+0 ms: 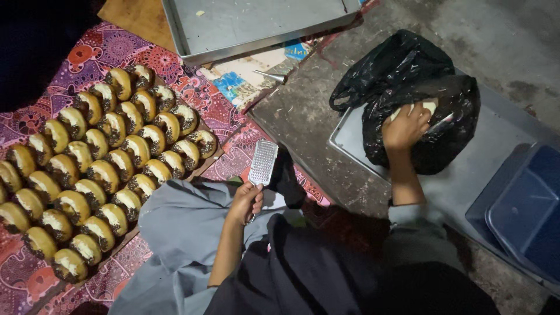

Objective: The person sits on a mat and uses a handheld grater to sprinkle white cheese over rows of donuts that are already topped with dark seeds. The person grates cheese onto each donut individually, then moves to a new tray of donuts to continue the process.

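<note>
Two hands — grater point(263, 163), black bag point(419, 99)

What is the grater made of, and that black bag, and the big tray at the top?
The grater in the left hand looks like shiny metal: silvery, with rows of tiny holes. The black bag that the right hand reaches into looks like thin plastic, glossy and crinkled. The big tray looks like dull grey sheet metal, probably aluminium or steel, with folded-up edges.
</note>
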